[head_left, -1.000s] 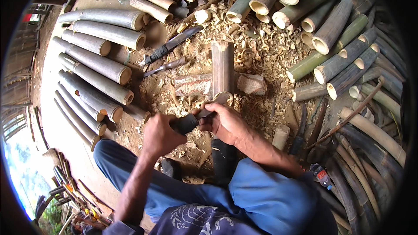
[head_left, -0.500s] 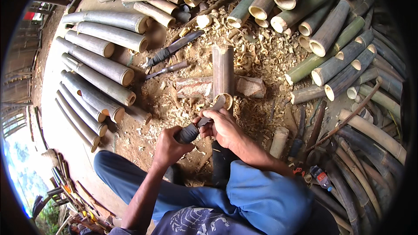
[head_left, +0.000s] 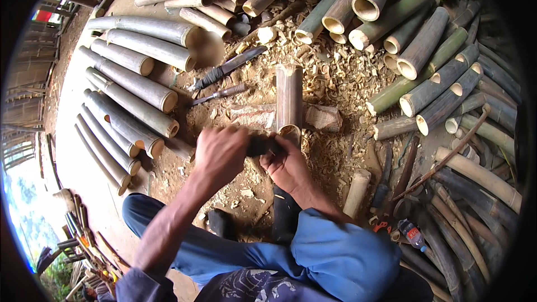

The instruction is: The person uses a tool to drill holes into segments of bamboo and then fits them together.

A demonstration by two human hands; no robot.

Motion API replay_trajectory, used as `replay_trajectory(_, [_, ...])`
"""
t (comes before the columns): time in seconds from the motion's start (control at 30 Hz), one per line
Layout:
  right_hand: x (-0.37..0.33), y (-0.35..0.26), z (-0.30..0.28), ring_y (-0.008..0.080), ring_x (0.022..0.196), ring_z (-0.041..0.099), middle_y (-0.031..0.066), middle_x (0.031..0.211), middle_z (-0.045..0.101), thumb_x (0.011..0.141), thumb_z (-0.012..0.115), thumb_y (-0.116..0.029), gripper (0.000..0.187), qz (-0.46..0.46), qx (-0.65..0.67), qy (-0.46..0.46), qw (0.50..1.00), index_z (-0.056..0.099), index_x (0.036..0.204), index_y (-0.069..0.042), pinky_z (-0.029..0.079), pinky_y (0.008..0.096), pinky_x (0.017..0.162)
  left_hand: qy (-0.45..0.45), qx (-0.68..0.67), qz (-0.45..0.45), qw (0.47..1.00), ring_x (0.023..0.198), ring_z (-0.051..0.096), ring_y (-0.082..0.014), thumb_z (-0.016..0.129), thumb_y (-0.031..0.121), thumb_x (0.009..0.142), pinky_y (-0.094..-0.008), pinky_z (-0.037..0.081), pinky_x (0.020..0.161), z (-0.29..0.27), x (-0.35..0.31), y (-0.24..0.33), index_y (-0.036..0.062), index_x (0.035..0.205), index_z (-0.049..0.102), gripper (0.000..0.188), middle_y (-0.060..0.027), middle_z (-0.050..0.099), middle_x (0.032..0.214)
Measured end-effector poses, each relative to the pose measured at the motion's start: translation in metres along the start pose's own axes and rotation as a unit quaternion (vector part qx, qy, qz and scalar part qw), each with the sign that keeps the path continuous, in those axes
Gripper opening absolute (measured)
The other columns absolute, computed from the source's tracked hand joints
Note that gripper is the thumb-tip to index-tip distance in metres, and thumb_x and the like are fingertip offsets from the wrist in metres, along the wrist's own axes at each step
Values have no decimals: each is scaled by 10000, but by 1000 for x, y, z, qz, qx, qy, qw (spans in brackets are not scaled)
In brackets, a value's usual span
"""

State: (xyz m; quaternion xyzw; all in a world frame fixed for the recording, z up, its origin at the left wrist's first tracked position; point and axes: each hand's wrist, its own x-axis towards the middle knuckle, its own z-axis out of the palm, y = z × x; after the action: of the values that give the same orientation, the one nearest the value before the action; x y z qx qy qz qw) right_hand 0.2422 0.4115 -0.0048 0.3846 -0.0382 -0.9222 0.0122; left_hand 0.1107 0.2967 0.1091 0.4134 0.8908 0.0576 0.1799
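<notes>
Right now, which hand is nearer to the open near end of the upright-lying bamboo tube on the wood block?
The right. The right hand sits just below the bamboo tube at its open end; the left hand grips the dark tool handle farther left.
</notes>
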Motion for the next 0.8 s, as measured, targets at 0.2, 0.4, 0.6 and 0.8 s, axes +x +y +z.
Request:
replay_trajectory(0.2, [-10, -5, 31, 189, 591, 662, 143, 906, 714, 985, 573, -124, 169, 12, -295, 9, 955, 626, 1062, 16, 633, 371, 592, -97, -252, -221, 937, 702, 733, -257, 841, 219, 579, -408, 582, 667, 27, -45, -20, 64, 915, 788, 374, -151, 747, 792])
replay_trajectory(0.4, [-7, -11, 14, 192, 787, 679, 107, 961, 720, 1003, 593, -157, 174, 32, 85, -101, 991, 651, 1098, -24, 607, 389, 766, -97, 123, 23, 987, 690, 720, -244, 731, 121, 733, -384, 556, 619, -46, 39, 25, 106, 694, 717, 43, -72, 704, 690])
replay_trajectory(0.6, [-9, 0, 0, 211, 954, 626, 61, 1081, 624, 1010, 567, -353, 352, 28, -108, -120, 986, 583, 1261, -107, 539, 424, 851, -46, 94, 83, 991, 604, 671, -227, 749, 171, 779, -387, 511, 599, -24, 18, 27, 53, 784, 663, 147, -65, 669, 665])
replay_trajectory(0.8, [-73, -21, -71, 164, 1034, 647, 112, 1126, 687, 982, 577, -229, 287, 59, -477, -96, 871, 622, 1147, 2, 490, 282, 915, -308, -102, 267, 907, 701, 724, -294, 770, 331, 831, -402, 568, 608, 5, -42, 61, 9, 1035, 667, 395, -146, 726, 873])
